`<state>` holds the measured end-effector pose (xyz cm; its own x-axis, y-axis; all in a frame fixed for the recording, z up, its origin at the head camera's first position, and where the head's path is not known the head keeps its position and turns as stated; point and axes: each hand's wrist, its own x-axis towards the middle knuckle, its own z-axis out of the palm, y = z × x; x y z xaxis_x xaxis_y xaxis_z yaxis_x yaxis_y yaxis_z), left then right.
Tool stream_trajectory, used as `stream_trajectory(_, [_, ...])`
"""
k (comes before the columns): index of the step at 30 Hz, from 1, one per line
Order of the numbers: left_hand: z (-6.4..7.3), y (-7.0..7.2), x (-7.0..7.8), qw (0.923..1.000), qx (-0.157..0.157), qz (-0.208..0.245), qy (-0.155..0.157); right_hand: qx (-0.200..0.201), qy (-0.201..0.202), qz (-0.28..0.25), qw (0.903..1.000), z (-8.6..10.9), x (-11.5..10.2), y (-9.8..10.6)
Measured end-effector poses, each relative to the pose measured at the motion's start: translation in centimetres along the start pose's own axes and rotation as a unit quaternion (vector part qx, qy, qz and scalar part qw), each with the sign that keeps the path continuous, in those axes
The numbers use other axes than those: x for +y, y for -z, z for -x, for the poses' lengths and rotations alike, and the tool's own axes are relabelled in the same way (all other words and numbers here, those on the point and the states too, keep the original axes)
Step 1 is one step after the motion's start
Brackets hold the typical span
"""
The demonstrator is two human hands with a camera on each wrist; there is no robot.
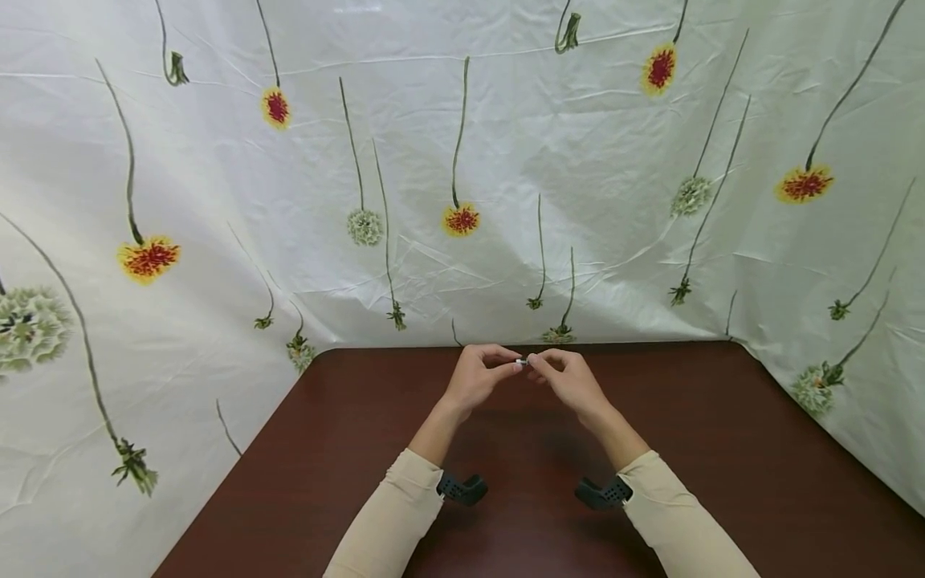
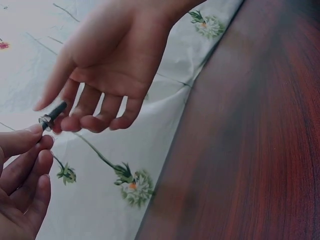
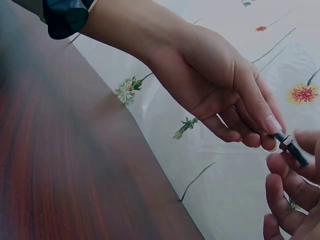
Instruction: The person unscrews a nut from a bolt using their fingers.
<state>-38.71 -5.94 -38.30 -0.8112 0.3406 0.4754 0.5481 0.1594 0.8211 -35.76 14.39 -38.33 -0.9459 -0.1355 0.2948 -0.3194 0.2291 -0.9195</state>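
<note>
My left hand (image 1: pixel 473 379) pinches one end of a dark threaded bolt (image 3: pixel 299 155) between thumb and forefinger. A shiny nut (image 3: pixel 286 143) sits partway along the shank, and the gripped end is hidden by the fingertips. Facing it, my right hand (image 1: pixel 574 385) has its thumb and forefinger spread on either side of the nut and thread, with a gap at the thumb. Its other fingers are loosely bent, as the left wrist view shows. Both hands are raised near the table's far edge, fingertips almost meeting.
A dark red-brown wooden table (image 1: pixel 325 449) lies under the arms. Behind it and at both sides hangs a pale cloth (image 1: pixel 614 241) printed with flowers. Each wrist wears a dark band (image 1: pixel 462 489).
</note>
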Motion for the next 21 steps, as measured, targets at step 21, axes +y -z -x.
stream_trajectory(21, [0.09,0.41,0.55,0.9998,0.005,0.002,-0.017,0.01,-0.003,-0.037,0.9993,0.11,-0.2,-0.73])
